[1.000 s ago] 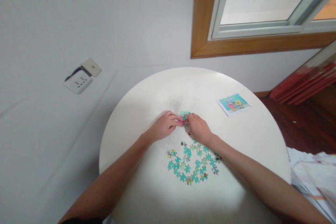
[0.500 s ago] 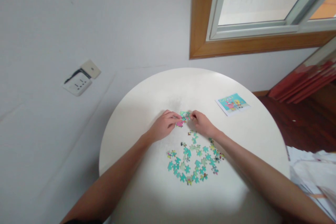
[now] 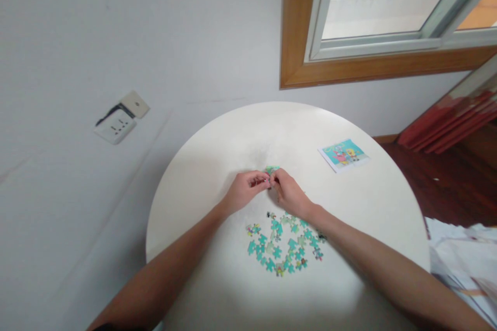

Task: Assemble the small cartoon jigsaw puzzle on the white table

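Note:
My left hand [image 3: 245, 190] and my right hand [image 3: 287, 192] meet at the middle of the round white table [image 3: 217, 160]. Both pinch a small cluster of joined puzzle pieces [image 3: 271, 170], green at its visible top, the rest hidden by my fingers. Just nearer to me lies a loose heap of teal puzzle pieces [image 3: 285, 243], partly under my right wrist.
A small picture card [image 3: 344, 154] with cartoon figures lies at the table's right back. Behind the table is a white wall with a socket [image 3: 115, 126] and a wood-framed window [image 3: 295, 36]. Red boards [image 3: 446, 124] lean at the right over dark wooden floor.
My hands have drawn closer together and now cover the pink piece and most of the joined cluster, which showed between them half a second ago.

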The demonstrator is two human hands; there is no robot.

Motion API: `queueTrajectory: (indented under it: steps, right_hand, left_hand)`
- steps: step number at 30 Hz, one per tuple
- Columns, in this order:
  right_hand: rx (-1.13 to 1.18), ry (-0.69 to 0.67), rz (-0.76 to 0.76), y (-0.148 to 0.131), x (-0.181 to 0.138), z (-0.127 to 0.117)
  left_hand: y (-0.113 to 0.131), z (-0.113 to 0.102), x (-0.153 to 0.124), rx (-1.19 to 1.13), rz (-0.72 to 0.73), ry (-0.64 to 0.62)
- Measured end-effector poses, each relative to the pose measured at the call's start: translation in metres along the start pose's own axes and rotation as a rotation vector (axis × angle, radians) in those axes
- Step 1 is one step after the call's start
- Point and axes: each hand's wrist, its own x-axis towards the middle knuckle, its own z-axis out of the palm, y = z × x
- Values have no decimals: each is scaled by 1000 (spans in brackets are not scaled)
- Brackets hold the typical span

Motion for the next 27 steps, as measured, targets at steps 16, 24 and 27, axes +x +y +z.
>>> queueTrajectory:
  steps: [16,24,27]
  right_hand:
    - [393,184,244,-2,5,11]
    - [554,291,317,-2,7,13]
    - [578,235,314,-2,6,14]
  left_hand:
    - [0,-3,0,38,97,23]
    - [7,-1,-3,228,158,129]
    - [9,-7,-2,316,211,124]
